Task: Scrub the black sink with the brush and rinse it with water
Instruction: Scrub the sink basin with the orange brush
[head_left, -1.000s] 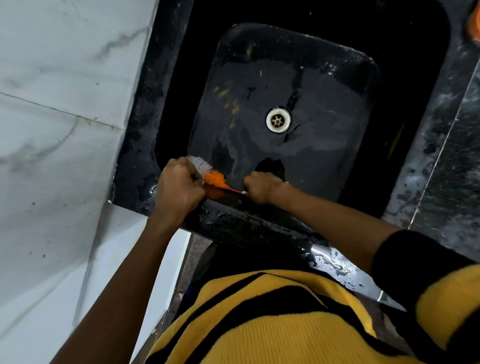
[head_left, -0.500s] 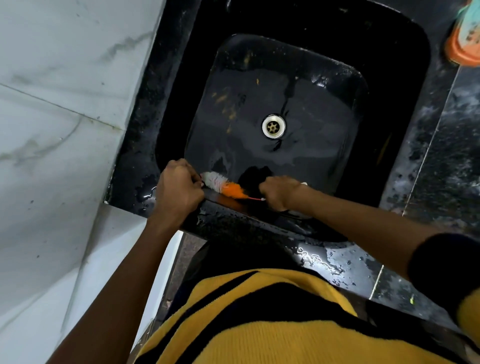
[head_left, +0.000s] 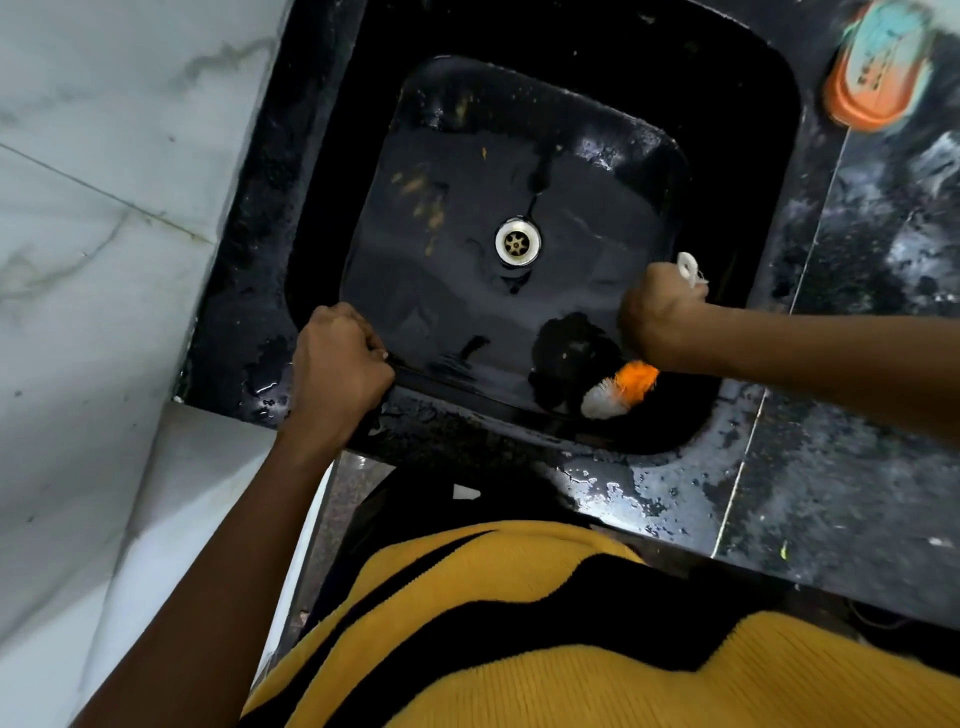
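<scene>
This looks like a home kitchen or wash area. A black sink (head_left: 519, 197) with a round metal drain (head_left: 518, 242) is set into a wet, dark speckled stone table (head_left: 852, 441). White marble-patterned wall tiles (head_left: 104, 208) stand beside it, and an orange soap dish (head_left: 878, 62) sits at the far right corner.

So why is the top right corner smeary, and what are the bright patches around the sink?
Head view: the orange object at the top right is motion-blurred, as are the brush bristles in the right hand; the bright patches are glare off the wet counter and sink; the left hand on the rim looks sharp; the wide lens bends the wall tiles.
</scene>
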